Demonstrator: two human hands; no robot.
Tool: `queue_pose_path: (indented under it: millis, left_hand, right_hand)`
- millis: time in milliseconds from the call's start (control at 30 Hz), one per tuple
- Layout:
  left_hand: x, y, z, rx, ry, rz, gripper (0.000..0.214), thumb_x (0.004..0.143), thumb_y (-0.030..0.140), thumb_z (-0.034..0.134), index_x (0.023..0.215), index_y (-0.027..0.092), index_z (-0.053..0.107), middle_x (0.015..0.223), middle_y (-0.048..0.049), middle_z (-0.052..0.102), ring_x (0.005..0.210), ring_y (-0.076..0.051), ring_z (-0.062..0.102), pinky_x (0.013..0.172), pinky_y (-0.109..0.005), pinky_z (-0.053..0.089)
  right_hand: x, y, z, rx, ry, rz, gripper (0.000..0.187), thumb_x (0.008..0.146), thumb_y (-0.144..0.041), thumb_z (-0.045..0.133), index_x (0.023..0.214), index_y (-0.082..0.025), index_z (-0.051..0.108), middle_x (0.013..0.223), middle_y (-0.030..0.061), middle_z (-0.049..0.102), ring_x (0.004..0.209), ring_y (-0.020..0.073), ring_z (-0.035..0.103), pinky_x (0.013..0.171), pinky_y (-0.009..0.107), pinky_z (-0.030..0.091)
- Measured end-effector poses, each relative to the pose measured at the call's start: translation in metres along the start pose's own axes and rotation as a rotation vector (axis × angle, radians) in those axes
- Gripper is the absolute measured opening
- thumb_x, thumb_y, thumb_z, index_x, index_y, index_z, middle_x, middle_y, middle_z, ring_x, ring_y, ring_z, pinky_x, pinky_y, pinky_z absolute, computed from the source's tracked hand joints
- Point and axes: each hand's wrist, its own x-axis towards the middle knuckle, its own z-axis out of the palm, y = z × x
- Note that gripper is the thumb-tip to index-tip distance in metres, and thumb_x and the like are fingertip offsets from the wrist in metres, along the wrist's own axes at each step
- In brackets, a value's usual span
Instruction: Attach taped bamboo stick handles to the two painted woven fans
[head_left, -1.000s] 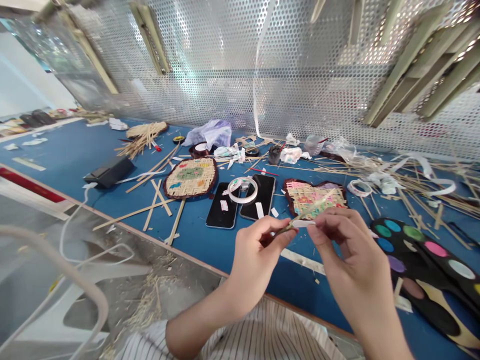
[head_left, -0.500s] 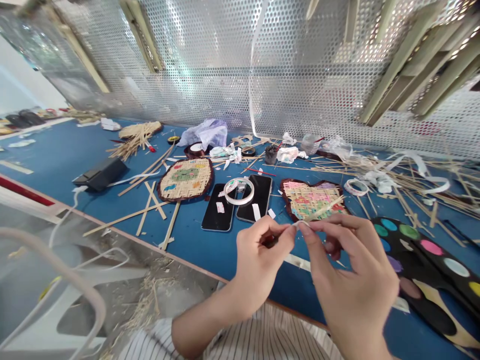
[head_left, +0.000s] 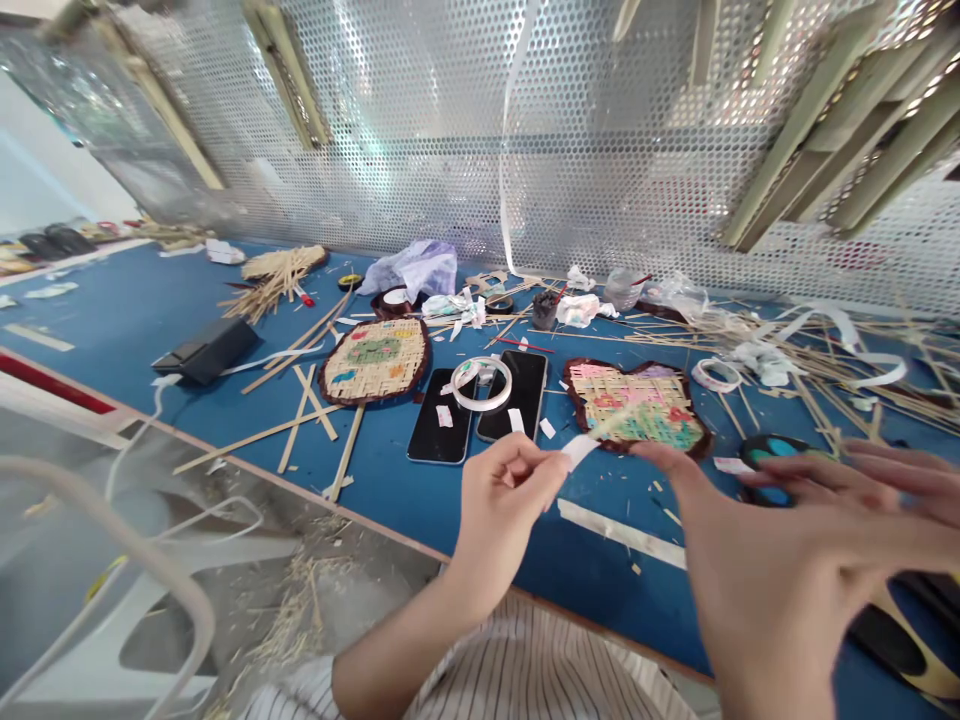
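Note:
My left hand (head_left: 506, 520) is closed in a pinch on a short piece of white tape (head_left: 580, 451). A thin pale bamboo strip (head_left: 616, 418) sticks out past the tape, pointing away from me. My right hand (head_left: 802, 540) is spread, slightly smeared by motion, and apart from the left, over the right side of the table. A small white scrap (head_left: 731, 465) shows between its thumb and fingers; I cannot tell whether it touches them. Beyond the hands lies a heart-like woven bamboo piece (head_left: 637, 385) with a brown edge and painted colours.
Two phones (head_left: 437, 440) lie at the centre with a tape roll (head_left: 481, 385) on them. To their left is a rounded woven piece (head_left: 375, 350). A paint palette (head_left: 772, 450) is partly behind my right hand. Loose bamboo strips (head_left: 810, 400) and a flat strip (head_left: 622, 533) lie about.
My right hand has let go at the pinch point and moved right, its fingers spreading. The white tape now shows at my left fingertips. The left hand has barely moved.

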Motion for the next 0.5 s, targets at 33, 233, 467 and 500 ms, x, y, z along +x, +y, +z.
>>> queue_pose_path:
  millis: [33,233,467,500]
  left_hand:
    - [0.002,0.001,0.001,-0.089,-0.004,-0.036,0.031,0.079,0.03,0.063,0.057,0.018,0.045,0.046,0.0064,0.041,0.043,-0.005,0.03,0.042,-0.02,0.023]
    - [0.002,0.004,0.01,-0.404,-0.021,-0.117,0.022,0.084,0.042,0.06,0.082,0.021,0.052,0.074,0.0014,0.064,0.055,-0.008,0.053,0.046,-0.018,0.037]
    - [0.011,0.002,-0.004,-0.043,0.032,0.187,0.017,0.084,0.033,0.061,0.085,0.019,0.071,0.095,-0.0052,0.071,0.091,-0.019,0.061,0.081,-0.028,0.046]
    - [0.013,0.002,-0.007,0.007,0.043,0.226,0.016,0.083,0.032,0.063,0.086,0.02,0.073,0.096,-0.0053,0.071,0.093,-0.019,0.06,0.084,-0.029,0.045]
  right_hand:
    - [-0.003,0.0,0.005,0.033,0.024,0.011,0.046,0.077,-0.041,0.069,0.112,-0.024,0.044,0.104,0.0098,0.055,0.081,0.0237,0.061,0.059,0.034,0.053]
    - [-0.02,-0.039,0.033,0.457,-0.489,0.219,0.019,0.096,-0.033,0.04,0.109,-0.021,0.047,0.089,0.0051,0.063,0.073,0.0139,0.064,0.063,0.026,0.055]
    - [-0.022,-0.031,0.022,0.104,-0.212,-0.091,0.032,0.093,-0.016,0.043,0.123,-0.018,0.055,0.084,0.0049,0.066,0.063,0.0107,0.063,0.052,0.018,0.05]
    - [-0.023,-0.027,0.022,0.041,-0.152,-0.142,0.042,0.093,-0.014,0.045,0.134,-0.019,0.048,0.091,0.0067,0.067,0.068,0.0116,0.066,0.055,0.018,0.051]
